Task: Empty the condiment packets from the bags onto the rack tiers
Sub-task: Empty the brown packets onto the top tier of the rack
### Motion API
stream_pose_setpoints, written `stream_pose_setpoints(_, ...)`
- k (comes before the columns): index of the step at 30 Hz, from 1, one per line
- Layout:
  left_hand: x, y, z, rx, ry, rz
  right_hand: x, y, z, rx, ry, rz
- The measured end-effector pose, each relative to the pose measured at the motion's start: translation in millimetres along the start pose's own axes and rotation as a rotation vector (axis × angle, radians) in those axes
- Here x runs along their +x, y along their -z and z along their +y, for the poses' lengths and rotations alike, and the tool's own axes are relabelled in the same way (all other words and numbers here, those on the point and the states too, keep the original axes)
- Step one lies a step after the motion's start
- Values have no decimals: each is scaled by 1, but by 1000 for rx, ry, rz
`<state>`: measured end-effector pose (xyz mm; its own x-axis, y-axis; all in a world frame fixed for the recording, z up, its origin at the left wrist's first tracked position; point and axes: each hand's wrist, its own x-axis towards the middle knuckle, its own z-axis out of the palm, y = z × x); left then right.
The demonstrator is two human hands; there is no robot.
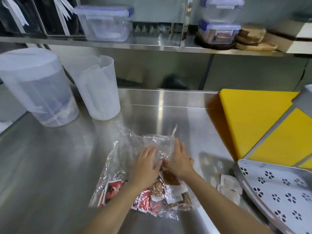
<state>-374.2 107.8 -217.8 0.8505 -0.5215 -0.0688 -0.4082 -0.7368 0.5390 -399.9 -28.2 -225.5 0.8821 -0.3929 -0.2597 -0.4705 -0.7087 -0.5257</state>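
Both hands, left (146,163) and right (179,160), lie open-fingered on the clear bag (128,149); best pinch its empty end and lift so the packets (170,194) slide out together.

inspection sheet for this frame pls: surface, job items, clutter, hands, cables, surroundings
Surface: steel counter, bare, reflective.
Job's things: clear bag crumpled on the counter; red and brown condiment packets under it; pale packets on the lower rack tier; perforated rack tier above them.
Clutter: two translucent pitchers; yellow cutting board.
Hands: left hand and right hand on the bag, fingers spread.
Cables: nothing seen.
Surroundings: shelf with lidded containers.
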Motion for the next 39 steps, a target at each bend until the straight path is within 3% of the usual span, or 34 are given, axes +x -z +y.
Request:
stream_pose_setpoints(3, -15, -25, -2, 35, 33, -113, -14, -2, 12, 8, -56, -53)
stream_pose_setpoints(6, -20, -27, -1, 44, 61, -104, -27, 8, 16, -51, -65, -18)
stream_pose_setpoints(11, -24, -14, 15, -15, 98, -141, -36, 27, 5, 278, -47, -32)
stream_pose_setpoints(14, -28, -2, 34, -324, 169, -171, -48, 48, -9, 513, -51, -20)
stream_pose_setpoints(25, -25, 31, 55, -1132, 232, -81, -83, 118, -44, 903, 8, 0)
stream_pose_setpoints(28, -28, 35, 56, -1144, 313, -24, -88, 128, -50, 897, 31, 36)
stream_pose_setpoints(33, -28, 43, 54, -939, 363, 130, -99, 147, -58, 927, 70, 118)
stream_pose_setpoints(35, -35, 52, 61, -1006, 258, 149, -100, 153, -59, 975, 56, 162)
stream_pose_setpoints(39, -59, 68, 83, -990, 51, -32, -101, 162, -62, 1089, 6, 218)
